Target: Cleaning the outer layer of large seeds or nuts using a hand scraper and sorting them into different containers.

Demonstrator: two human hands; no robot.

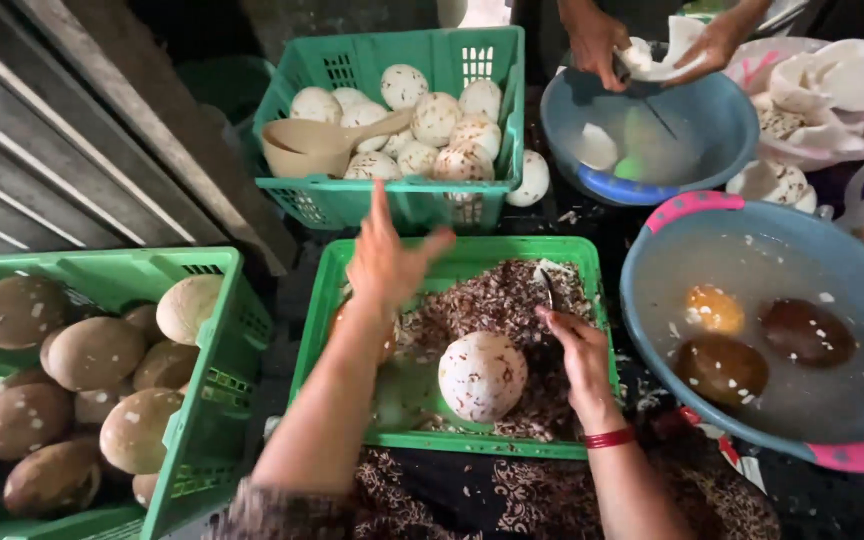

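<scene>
- Your left hand [387, 262] is raised with the fingers spread and holds nothing; it hovers over the far left corner of the shallow green plastic tray [352, 262] in front of you.
- Your right hand [574, 345], with a red band at the wrist, is closed around a small dark-bladed knife [548, 290] whose tip points up and away from you.
- The round, white-and-brown speckled pared coconut [482, 375] lies free in that tray, just left of your right hand and nearer to you than your left hand; neither hand touches it.
- Brown parings [497, 295] cover the tray floor around it, so this one looks largely scraped, with brown flecks left on it.
- Beyond your left hand, a green slatted plastic crate [452, 60] holds a heap of similar pale pared coconuts and a tan plastic scoop [317, 145]: judged as the finished share.
- Well to the left of your left hand, another green crate [217, 330] is full of brown unpared coconuts [92, 355], so plenty seems left to do.
- Right of your right hand, a blue plastic basin with pink handles [652, 300] holds cloudy water and three dark brown pieces.
- Far beyond your right hand, another person's two hands [652, 45] work white coconut flesh over a second blue bowl [722, 130].
</scene>
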